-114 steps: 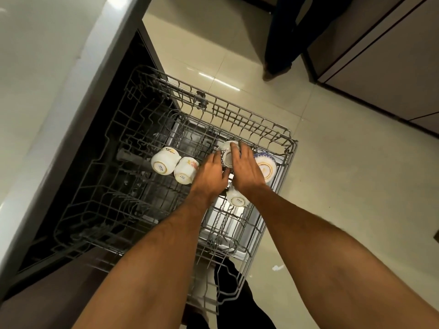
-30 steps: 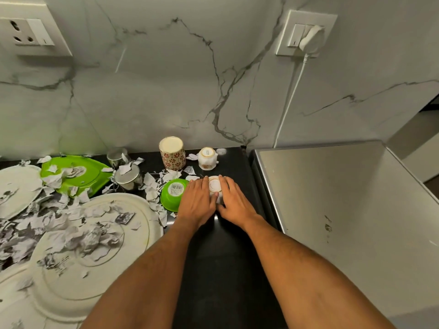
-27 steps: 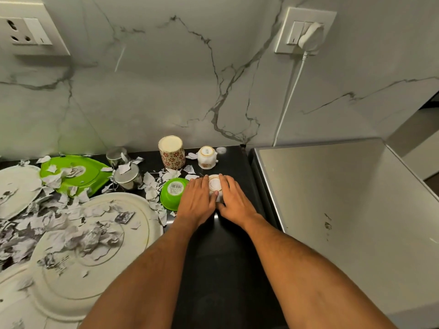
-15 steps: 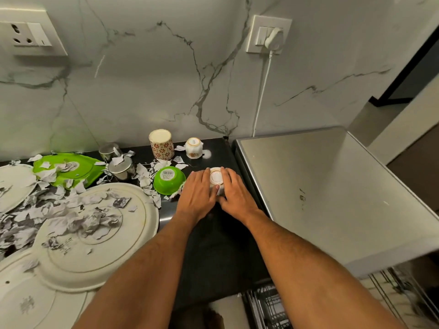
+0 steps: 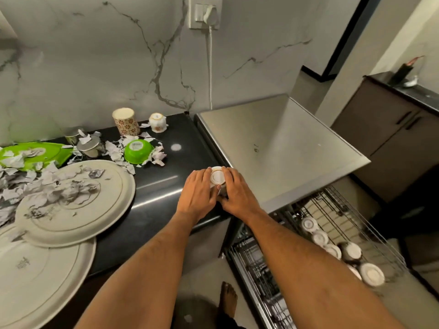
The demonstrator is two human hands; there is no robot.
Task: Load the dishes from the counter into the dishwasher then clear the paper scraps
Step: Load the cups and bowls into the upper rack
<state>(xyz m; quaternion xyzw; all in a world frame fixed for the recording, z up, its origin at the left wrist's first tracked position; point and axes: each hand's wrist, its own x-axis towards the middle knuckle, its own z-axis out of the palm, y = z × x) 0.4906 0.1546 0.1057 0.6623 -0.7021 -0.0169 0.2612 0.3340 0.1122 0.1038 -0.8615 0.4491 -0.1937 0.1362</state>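
Both hands, left (image 5: 198, 193) and right (image 5: 238, 195), clasp a small upturned white gold-rimmed cup (image 5: 217, 178) at the black surface's (image 5: 152, 210) right edge. Loading step; next, I judge, lower it into the wire dishwasher rack (image 5: 351, 224).

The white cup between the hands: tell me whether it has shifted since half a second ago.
Yes. The white cup has moved away from the green bowl, toward the counter's front edge, beside the dishwasher top.

Bare black counter (image 5: 166, 186) beside scrap-covered plates (image 5: 71, 200).
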